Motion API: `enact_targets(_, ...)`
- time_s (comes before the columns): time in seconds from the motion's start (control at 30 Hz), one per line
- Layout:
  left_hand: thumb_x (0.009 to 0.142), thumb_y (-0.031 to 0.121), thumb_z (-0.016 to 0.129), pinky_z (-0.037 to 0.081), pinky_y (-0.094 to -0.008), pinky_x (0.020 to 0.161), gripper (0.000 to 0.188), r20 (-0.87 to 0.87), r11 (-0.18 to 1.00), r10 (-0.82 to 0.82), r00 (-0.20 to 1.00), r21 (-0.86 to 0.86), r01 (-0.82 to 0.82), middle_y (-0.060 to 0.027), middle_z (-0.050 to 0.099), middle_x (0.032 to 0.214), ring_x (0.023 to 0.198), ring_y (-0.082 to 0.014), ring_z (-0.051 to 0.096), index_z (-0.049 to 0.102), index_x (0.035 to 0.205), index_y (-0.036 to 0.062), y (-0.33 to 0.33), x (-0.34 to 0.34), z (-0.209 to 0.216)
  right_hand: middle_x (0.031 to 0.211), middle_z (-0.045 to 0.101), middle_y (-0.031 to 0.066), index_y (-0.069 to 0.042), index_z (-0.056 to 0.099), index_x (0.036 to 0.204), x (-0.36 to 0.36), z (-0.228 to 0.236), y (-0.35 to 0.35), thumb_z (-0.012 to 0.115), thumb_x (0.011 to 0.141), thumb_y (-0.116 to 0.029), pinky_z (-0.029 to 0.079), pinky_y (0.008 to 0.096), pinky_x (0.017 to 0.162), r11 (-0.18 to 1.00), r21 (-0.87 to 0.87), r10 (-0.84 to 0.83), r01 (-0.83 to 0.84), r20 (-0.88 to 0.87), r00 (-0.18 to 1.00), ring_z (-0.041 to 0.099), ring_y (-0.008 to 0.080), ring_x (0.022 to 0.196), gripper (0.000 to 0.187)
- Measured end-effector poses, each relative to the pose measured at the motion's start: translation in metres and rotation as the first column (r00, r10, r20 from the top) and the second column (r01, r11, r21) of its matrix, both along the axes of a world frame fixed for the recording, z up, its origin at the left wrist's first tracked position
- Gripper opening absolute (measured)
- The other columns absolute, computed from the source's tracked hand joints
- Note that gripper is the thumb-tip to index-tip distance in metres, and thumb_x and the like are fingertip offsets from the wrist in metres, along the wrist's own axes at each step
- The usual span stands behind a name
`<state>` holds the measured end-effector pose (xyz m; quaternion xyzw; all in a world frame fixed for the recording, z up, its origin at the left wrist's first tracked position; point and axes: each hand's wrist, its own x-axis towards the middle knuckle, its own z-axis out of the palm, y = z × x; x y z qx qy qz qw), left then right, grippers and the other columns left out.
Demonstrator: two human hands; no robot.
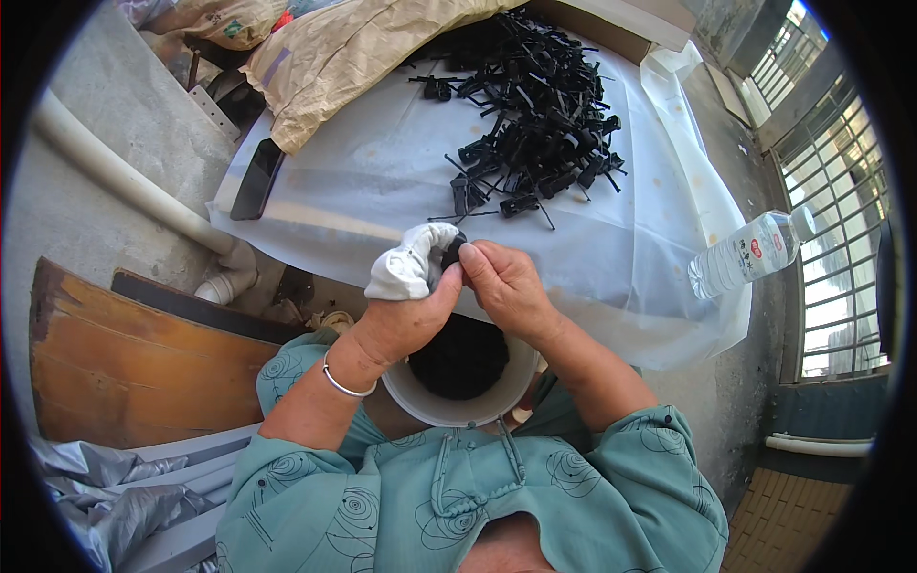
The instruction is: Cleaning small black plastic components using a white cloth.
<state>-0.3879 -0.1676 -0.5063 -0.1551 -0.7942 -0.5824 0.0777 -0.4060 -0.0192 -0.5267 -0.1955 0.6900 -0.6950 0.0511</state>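
Observation:
My left hand [411,288], with white glove fabric over its fingers and a bangle at the wrist, is closed on a small black plastic part [454,252]. From the other side my bare right hand [506,285] pinches the same part between thumb and fingers. My fingers hide most of its shape. Both hands meet just over the near edge of the table [353,186], which is covered with translucent plastic sheeting. Farther back lies a heap of black plastic parts [544,119] with thin stems. Below my hands, a white bucket [523,377] holds a dark mass [460,361].
A phone [258,180] lies at the table's left, beside brown paper [330,72]. A clear water bottle [750,253] is at the right edge. Cardboard [611,24] stands behind the heap. On the left are a pipe [134,172] and a wooden board [143,363].

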Motion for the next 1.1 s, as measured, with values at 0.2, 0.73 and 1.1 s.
enact_targets(0.2, 0.087, 0.003, 0.052, 0.043, -0.0211, 0.07, 0.032, 0.124, 0.943, -0.137, 0.983, 0.32, 0.091, -0.0041, 0.054, 0.092, 0.079, -0.008, 0.049, 0.04, 0.116, 0.0005, -0.009, -0.009, 0.007, 0.06, 0.047, 0.0054, -0.001, 0.06, 0.084, -0.008, 0.015, 0.023, 0.06, 0.083, -0.013, 0.038, 0.0256, 0.051, 0.904, 0.425, 0.052, 0.044, -0.212, 0.976, 0.044, 0.0122, 0.054, 0.012)
enact_targets(0.73, 0.083, 0.005, 0.043, 0.039, -0.0222, 0.059, 0.023, 0.214, 0.962, -0.242, 0.946, 0.183, 0.204, 0.0009, 0.047, 0.079, 0.069, -0.0057, 0.043, 0.046, 0.106, 0.0042, -0.003, -0.004, 0.004, 0.06, 0.045, 0.0068, -0.001, 0.052, 0.081, -0.005, 0.015, 0.02, 0.054, 0.089, -0.015, 0.038, 0.0267, 0.053, 0.972, 0.235, 0.071, -0.008, -0.259, 0.963, 0.04, 0.0116, 0.057, 0.017)
enact_targets(1.1, 0.08, 0.007, 0.046, 0.045, -0.0391, 0.061, 0.025, -0.139, 0.969, -0.008, 0.99, -0.244, -0.026, -0.0179, 0.056, 0.076, 0.067, -0.0347, 0.055, 0.046, 0.104, 0.0004, 0.0, 0.006, -0.003, 0.062, 0.048, 0.0155, 0.0, 0.05, 0.075, 0.003, 0.008, -0.002, 0.052, 0.088, -0.014, 0.038, 0.0336, 0.052, 0.962, 0.26, 0.001, 0.088, -0.323, 0.946, 0.043, 0.0262, 0.053, 0.019)
